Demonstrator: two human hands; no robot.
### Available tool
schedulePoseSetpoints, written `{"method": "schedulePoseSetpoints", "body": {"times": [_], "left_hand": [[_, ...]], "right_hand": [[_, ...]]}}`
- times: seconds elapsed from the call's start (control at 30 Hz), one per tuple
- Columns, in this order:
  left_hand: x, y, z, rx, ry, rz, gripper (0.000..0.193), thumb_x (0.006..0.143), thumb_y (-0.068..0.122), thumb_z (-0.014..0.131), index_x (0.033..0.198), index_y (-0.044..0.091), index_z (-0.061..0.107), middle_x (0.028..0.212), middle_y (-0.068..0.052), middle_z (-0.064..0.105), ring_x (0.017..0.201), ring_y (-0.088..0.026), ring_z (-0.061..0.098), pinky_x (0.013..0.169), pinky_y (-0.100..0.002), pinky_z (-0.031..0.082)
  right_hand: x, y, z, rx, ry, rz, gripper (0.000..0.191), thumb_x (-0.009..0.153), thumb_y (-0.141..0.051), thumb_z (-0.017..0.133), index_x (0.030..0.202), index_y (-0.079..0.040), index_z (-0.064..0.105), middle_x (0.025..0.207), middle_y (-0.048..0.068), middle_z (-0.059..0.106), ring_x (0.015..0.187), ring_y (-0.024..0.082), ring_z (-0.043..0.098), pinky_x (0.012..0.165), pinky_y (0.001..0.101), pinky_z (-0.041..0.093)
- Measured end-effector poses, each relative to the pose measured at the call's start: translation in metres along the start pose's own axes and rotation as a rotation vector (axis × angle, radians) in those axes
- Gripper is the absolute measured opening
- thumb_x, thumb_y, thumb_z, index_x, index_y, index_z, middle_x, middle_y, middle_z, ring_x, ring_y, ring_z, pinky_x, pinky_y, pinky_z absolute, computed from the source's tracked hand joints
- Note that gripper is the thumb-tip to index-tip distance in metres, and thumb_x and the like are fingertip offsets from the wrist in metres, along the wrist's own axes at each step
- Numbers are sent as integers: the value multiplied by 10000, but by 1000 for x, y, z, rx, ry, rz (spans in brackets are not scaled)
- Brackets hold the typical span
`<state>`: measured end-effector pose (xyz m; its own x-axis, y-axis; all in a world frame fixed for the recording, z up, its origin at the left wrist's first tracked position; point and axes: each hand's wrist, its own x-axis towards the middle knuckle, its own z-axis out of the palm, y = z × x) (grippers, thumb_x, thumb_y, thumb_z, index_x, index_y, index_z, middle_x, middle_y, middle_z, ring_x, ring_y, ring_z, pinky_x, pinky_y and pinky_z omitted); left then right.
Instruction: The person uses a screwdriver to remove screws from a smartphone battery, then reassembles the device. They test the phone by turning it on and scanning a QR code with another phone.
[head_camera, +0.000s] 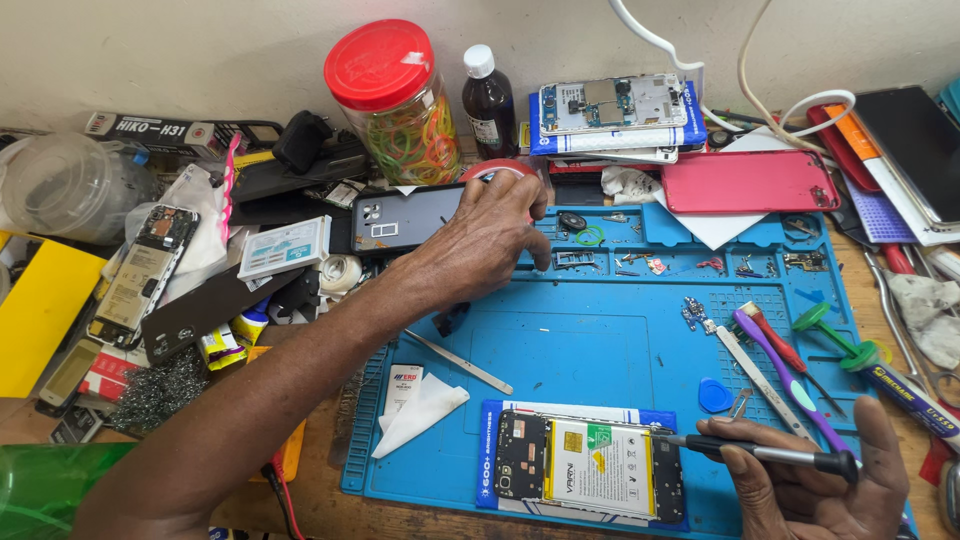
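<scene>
Right hand (815, 480) grips a slim metal screwdriver (760, 453) over the opened phone (590, 468) at the tabletop's near edge; left hand (480, 240) fingers clenched on a red tape roll (497, 170) near the far edge.

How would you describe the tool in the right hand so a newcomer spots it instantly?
Start at the blue repair mat and go to its near edge, where an opened phone lies. The right hand holds a slim metal screwdriver against the phone's right side; the other tools lie untouched.

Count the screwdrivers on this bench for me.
4: one in the right hand, tip at the opened phone; red-handled, purple and green ones on the blue mat. Clutter may hide more.
</scene>
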<state>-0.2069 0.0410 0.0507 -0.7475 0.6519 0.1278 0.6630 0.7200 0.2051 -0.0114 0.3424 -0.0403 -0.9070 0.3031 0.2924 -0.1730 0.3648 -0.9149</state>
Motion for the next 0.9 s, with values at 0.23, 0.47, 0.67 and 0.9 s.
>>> {"method": "schedulePoseSetpoints", "body": {"times": [0.23, 0.47, 0.67, 0.9], "left_hand": [[-3, 1, 7, 12, -30, 13, 366, 811, -33, 635, 927, 241, 848, 1155, -83, 527, 1149, -267, 461, 900, -441, 370], [-1, -5, 10, -42, 6, -42, 488, 820, -113, 576, 1058, 228, 831, 1130, -57, 552, 1136, -245, 481, 917, -440, 364], [-4, 4, 7, -6, -20, -4, 336, 767, -37, 645, 897, 203, 841, 1163, -82, 532, 1162, -269, 462, 907, -432, 368], [0, 3, 12, -17, -16, -29, 421, 776, -80, 614, 1020, 188, 828, 1161, -86, 536, 1122, -266, 471, 874, -443, 363]], "right_hand": [[-1, -2, 0, -18, 11, 30, 859, 958, 21, 633, 1644, -141, 141, 1088, 239, 731, 948, 288, 759, 903, 382, 651], [0, -2, 2, 0, -2, 14, 862, 949, 16, 634, 1634, -122, 129, 1078, 242, 728, 941, 284, 761, 903, 382, 652], [0, -3, 1, -5, 9, 27, 853, 959, 23, 632, 1639, -129, 138, 1092, 247, 727, 947, 288, 758, 909, 390, 651], [-1, -9, 3, -10, 23, 67, 873, 945, 22, 643, 1647, -139, 149, 1088, 242, 730, 986, 288, 756, 900, 390, 647]]}}
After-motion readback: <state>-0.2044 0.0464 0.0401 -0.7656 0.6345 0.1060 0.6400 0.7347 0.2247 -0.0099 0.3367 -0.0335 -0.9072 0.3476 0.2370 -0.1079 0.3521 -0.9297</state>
